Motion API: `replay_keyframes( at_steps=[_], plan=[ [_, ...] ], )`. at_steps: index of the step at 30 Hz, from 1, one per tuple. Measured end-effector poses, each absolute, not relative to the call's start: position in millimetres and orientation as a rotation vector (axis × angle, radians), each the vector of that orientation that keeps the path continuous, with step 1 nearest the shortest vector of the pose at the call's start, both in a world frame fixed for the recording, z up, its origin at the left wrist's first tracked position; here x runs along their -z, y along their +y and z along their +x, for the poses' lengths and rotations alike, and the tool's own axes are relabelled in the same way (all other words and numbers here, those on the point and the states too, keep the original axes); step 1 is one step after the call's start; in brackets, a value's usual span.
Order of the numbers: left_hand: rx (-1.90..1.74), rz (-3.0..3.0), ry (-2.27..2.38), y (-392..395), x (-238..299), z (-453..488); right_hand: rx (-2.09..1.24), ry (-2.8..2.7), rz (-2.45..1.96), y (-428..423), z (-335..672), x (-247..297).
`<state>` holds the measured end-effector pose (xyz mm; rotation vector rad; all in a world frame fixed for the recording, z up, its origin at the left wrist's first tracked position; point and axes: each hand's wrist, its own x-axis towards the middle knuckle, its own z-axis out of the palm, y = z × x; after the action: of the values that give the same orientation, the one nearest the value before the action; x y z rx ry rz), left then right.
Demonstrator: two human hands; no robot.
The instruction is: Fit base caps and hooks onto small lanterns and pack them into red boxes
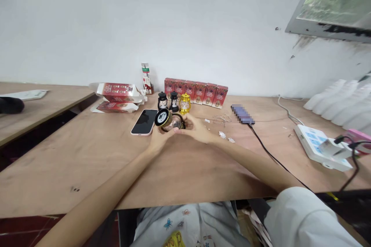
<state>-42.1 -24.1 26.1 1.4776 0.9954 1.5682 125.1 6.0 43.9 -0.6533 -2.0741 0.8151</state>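
Observation:
Between my two hands, a small black-and-gold lantern (174, 122) lies tipped on its side, its round base turned toward the left. My left hand (159, 137) is closed round the base end. Fingers of my right hand (197, 128) grip the other end, near the top. Just behind stand two black lanterns (162, 101) and a gold lantern (184, 103), all upright. A phone with a dark screen (144, 122) lies to the left of my left hand. Small white pieces (222, 135) and thin wire bits (223, 119) are scattered right of my right hand.
Several red boxes (199, 92) stand in a row near the wall. Opened red-and-white cartons (117, 94) and a small bottle (147, 85) are at the back left. Another phone (242, 114) trails a black cable toward a white power strip (321, 148). White stacked items (342, 102) stand far right.

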Motion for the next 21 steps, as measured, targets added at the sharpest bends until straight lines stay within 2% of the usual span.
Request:
replay_keyframes(
  at_steps=[3, 8, 11, 21],
  plan=[
    [-1.650, 1.433, 1.058, -28, -29, -41, -0.859, -2.188, -0.680, -7, 137, -45],
    [-1.670, 1.391, 1.118, -26, -31, -42, -0.256, -2.576, -1.060, -17, 188, -45],
    [-1.675, 1.431, 1.119, -26, -34, -45, -0.068, -2.706, -1.170, -28, 207, -36],
    [-1.694, 1.894, 1.126, -28, -36, -48, 0.037, -2.503, -1.072, -13, 199, 7]
  ],
)
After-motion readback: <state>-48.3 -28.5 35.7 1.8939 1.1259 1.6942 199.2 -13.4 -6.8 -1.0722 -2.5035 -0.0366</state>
